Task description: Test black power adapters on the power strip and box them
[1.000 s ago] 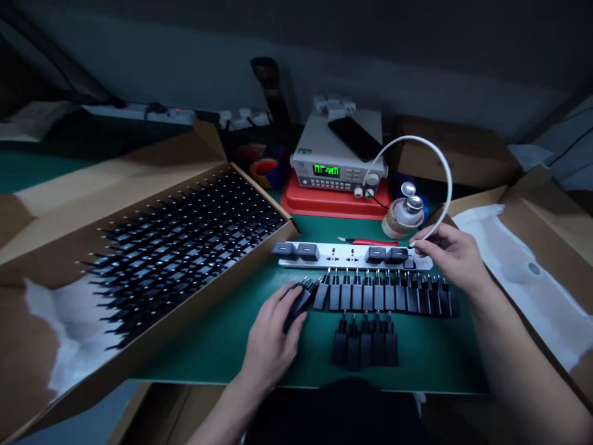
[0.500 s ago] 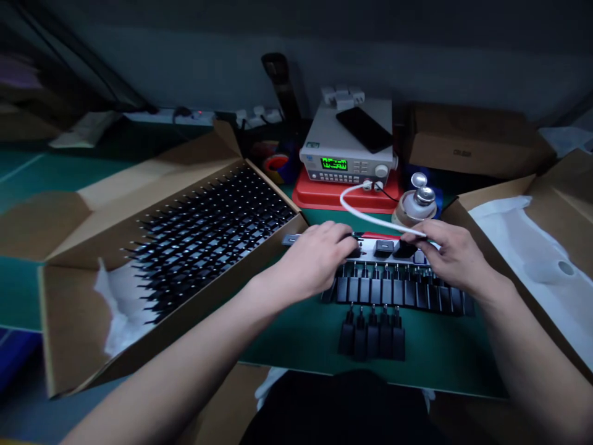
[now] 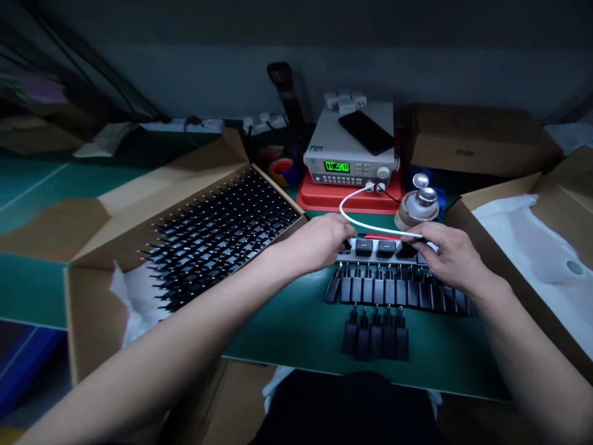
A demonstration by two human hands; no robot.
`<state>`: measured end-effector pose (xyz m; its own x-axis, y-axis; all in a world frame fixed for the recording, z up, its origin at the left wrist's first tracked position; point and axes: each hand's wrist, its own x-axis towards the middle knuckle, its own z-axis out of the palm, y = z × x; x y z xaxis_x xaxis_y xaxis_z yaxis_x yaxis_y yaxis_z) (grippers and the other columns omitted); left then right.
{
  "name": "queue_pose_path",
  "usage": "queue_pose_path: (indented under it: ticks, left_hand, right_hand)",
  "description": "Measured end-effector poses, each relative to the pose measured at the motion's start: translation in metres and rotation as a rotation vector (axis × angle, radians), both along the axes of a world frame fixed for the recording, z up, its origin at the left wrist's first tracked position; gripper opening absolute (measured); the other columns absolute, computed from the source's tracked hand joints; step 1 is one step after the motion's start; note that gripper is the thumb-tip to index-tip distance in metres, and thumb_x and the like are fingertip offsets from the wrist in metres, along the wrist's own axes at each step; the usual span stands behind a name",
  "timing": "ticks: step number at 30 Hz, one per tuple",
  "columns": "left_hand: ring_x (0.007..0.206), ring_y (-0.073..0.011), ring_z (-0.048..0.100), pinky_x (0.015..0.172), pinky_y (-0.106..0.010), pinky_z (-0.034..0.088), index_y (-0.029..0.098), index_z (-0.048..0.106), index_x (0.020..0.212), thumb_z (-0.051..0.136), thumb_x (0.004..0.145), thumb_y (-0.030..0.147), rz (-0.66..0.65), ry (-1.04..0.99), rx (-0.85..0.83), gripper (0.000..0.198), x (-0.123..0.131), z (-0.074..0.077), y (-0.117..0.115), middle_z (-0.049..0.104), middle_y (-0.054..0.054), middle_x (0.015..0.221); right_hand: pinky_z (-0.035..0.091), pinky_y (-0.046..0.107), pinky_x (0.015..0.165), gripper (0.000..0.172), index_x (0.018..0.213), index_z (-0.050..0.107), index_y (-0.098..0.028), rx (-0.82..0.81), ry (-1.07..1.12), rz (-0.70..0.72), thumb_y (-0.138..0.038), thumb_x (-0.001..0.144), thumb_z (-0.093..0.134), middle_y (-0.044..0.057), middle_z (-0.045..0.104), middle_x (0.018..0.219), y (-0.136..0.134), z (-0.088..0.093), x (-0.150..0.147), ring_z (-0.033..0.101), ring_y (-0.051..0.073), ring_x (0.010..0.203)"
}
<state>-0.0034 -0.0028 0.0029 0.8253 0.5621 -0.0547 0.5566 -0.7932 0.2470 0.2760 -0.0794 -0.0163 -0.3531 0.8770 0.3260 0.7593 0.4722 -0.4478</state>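
1. Head view, dim light. Left hand (image 3: 319,244) lies over the left end of the power strip (image 3: 374,253). Its fingers are bent down onto the strip and hide what is beneath them, so I cannot tell whether they grip anything.
2. Right hand (image 3: 447,254) is at the strip's right end. Thumb and forefinger pinch the free end of one white cable (image 3: 359,220).
3. The cable runs from the front of the bench meter (image 3: 349,165), loops left, then passes low over the strip to the right fingertips.
4. Plugged adapters (image 3: 385,248) in the strip: 3 black ones show between the hands. Any others are covered.
5. The near row of adapters (image 3: 378,290) lies flat on the green mat (image 3: 287,327), just in front of the strip, prongs pointing away. Count about 12. The leftmost is tilted, and the rightmost are partly under the right wrist, so the count is unsure.
6. The short row of adapters (image 3: 375,337) lies nearer the body: 5, side by side and touching.
7. The open carton (image 3: 115,247) at left is packed with rows of black adapters, too many to count.
8. One phone (image 3: 365,132) lies on top of the meter. One red tray (image 3: 324,201) sits under it, and the meter's green display is lit.
9. The right carton (image 3: 491,194) holds one white foam sheet (image 3: 532,241).
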Motion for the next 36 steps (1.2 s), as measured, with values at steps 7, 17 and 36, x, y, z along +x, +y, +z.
queue_pose_path:
  ticks: [7,17,36]
  left_hand:
    - [0.102,-0.0277,0.066,0.09,-0.04,0.055,0.005,0.053,0.132,0.05,0.063,-0.005,-0.012,0.084,0.123,0.069,0.001,-0.016,-0.02,0.07,-0.014,0.109]
    - [0.097,-0.0271,0.064,0.084,-0.042,0.051,0.013,0.06,0.121,0.062,0.089,0.02,0.055,-0.216,0.167,0.032,0.051,-0.04,-0.033,0.068,-0.01,0.105]
    - [0.113,-0.0279,0.059,0.103,-0.039,0.046,0.006,0.057,0.113,0.066,0.073,0.014,-0.072,-0.564,0.015,0.041,0.073,-0.037,-0.041,0.063,-0.016,0.113]
  right_hand:
    - [0.054,0.034,0.082,0.022,0.106,0.068,-0.021,0.03,0.02,-0.009,-0.014,0.093,0.052,0.005,0.072,0.106,-0.001,-0.005,0.0,0.068,0.021,0.098]
    - [0.053,0.029,0.08,0.011,0.101,0.066,-0.022,0.027,-0.016,-0.057,-0.019,0.095,0.058,0.002,0.072,0.107,-0.006,0.009,-0.004,0.068,0.019,0.097]
    - [0.055,0.043,0.085,0.009,0.097,0.071,-0.028,0.133,0.282,-0.161,-0.027,0.088,0.072,0.007,0.073,0.096,0.003,0.045,-0.037,0.07,0.027,0.091]
